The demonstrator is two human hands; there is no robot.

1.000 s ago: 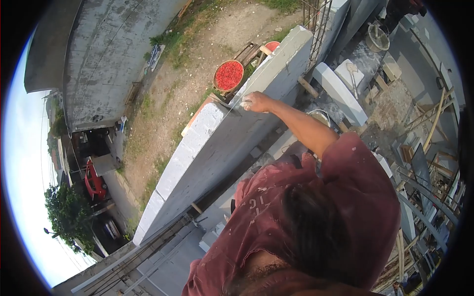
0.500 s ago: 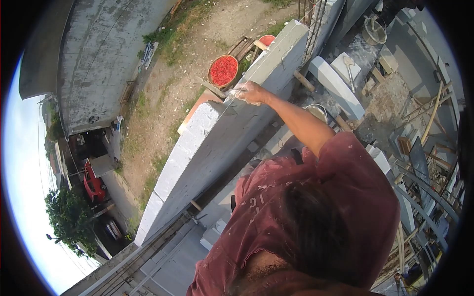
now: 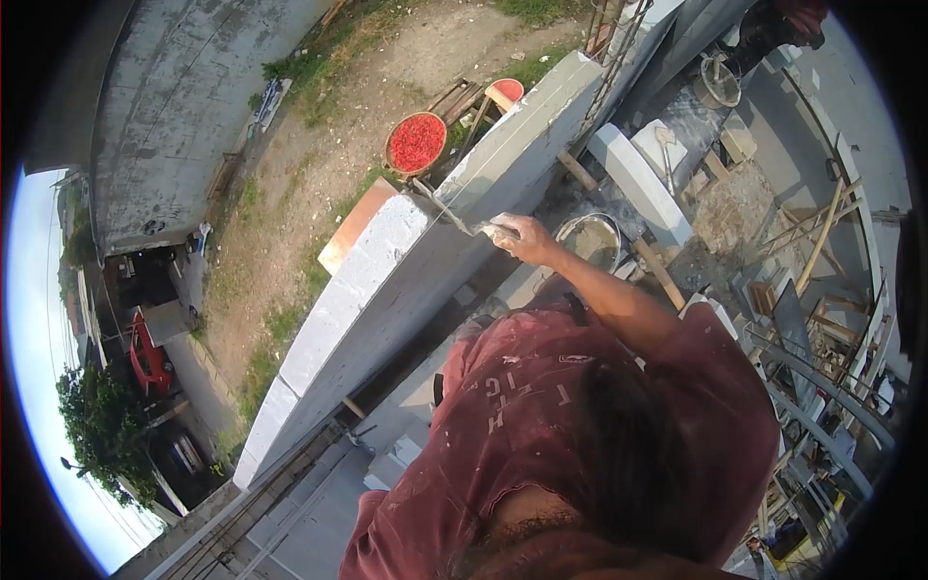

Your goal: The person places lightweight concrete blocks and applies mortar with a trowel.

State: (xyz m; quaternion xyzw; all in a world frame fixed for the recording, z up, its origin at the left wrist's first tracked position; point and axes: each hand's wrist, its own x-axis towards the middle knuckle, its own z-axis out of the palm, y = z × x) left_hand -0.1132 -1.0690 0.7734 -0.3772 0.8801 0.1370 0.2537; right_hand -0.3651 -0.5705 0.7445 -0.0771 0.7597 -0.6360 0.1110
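Note:
My right hand (image 3: 522, 240) is closed round the handle of a trowel (image 3: 445, 206). The trowel's thin blade reaches over the end of a white block (image 3: 377, 237) in the top course of a wall. Beside that end, grey mortar lies along the lower top surface of the wall (image 3: 512, 126). My hand hangs on the near side of the wall, just off its face. Close to my forearm stands a round bucket (image 3: 592, 242) with grey mix in it. My left hand is out of view.
Beyond the wall are a brown board (image 3: 356, 227) and a round tray of red pieces (image 3: 416, 143). White blocks (image 3: 638, 179), a wooden pole (image 3: 659, 274) and a pail (image 3: 717, 85) lie to the right. Another person (image 3: 778, 34) is partly visible at top right.
My right hand has moved with the trowel from above the wall's top to its near side. The view has shifted slightly, showing more of the bucket.

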